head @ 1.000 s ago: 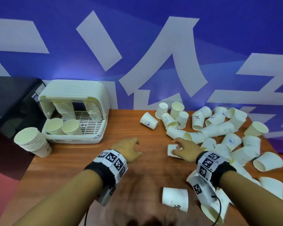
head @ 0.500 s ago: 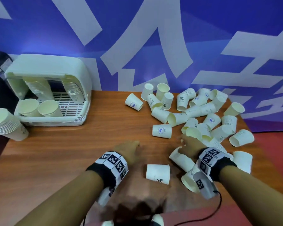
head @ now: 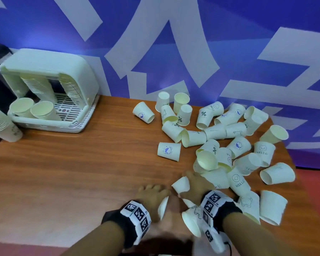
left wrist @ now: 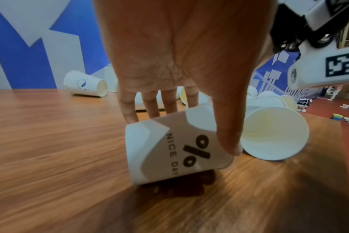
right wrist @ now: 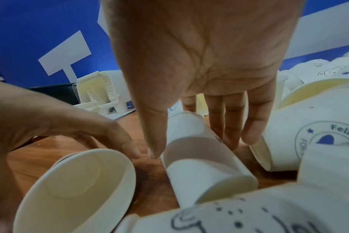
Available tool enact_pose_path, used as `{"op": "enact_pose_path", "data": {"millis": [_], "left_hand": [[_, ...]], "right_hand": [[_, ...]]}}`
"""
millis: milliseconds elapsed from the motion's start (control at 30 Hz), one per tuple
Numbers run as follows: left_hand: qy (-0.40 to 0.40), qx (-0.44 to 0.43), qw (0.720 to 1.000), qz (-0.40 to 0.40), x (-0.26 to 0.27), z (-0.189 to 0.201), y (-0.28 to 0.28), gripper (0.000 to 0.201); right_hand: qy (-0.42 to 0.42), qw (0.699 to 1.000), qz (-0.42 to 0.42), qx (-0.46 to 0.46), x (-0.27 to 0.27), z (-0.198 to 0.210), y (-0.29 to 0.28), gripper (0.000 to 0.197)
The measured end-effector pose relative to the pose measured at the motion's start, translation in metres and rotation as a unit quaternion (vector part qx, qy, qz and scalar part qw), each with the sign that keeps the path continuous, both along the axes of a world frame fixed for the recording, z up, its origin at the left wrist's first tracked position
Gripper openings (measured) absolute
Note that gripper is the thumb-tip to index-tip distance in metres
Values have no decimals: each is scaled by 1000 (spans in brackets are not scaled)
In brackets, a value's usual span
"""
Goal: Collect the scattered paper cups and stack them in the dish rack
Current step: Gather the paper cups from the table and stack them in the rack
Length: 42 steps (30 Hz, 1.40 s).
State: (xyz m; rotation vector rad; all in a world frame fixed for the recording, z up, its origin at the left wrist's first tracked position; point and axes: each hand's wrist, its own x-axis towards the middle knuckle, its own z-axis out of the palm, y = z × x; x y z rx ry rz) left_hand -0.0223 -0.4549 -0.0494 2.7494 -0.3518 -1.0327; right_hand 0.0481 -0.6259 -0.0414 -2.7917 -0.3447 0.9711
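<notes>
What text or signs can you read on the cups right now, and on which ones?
"% NICE DA", cut off: cup in the left hand.
"HELLO" with a smiley: cup beside the right wrist.
"HELLO" with a smiley: cup at the right of the pile.
"%": upside-down cup near the wall.
"Fell Be", cut off: whale-badge cup.
Black-and-white square codes: wristbands.
Other prints are too small or blurred.

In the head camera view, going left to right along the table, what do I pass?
Stack of cups at the table's left edge → dish rack → left hand → right hand → pile of scattered cups.
</notes>
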Motion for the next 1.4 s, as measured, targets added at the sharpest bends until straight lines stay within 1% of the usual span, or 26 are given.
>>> {"op": "enact_pose_path", "data": {"millis": [100,233,300,367,500,600,700,800,867,967,1067,1233,1400], "left_hand": [[0,3,1000,8,2,-3,-5,82],[-12,-3,999,42,5,1,-1,81],[-18,-16,997,73,8,8,7,85],[-28,-36,993,109,12,17,20,87],[-63,-69,980,174,24,45,57,85],[-91,-73,974,193,35,78,87,82],[-141,-88,965,203,39,108,120,80],[-201,-110,950,213,34,128,157,79],[-223,-122,940,227,28,136,184,80],[-232,-141,931,246,18,143,222,86],[-231,-146,926,261,12,148,252,92],[-227,-140,926,269,17,157,282,84],[-224,-116,924,289,27,155,295,81]], "right_hand": [[-3,1000,-3,11,2,-5,-4,62],[-15,999,-9,43,3,-4,-4,58],[-29,997,-18,74,4,3,-1,61],[-45,993,-24,106,7,16,3,69],[-90,987,-28,134,10,52,23,81],[-114,982,-28,148,12,82,44,84],[-133,978,-29,160,13,107,72,90],[-157,973,-23,170,9,125,107,96],[-167,972,-17,165,6,133,134,96],[-181,970,-11,164,1,138,173,93],[-187,970,-4,159,-2,139,204,87],[-191,974,23,116,7,139,234,80],[-166,978,15,128,30,136,248,77]]}}
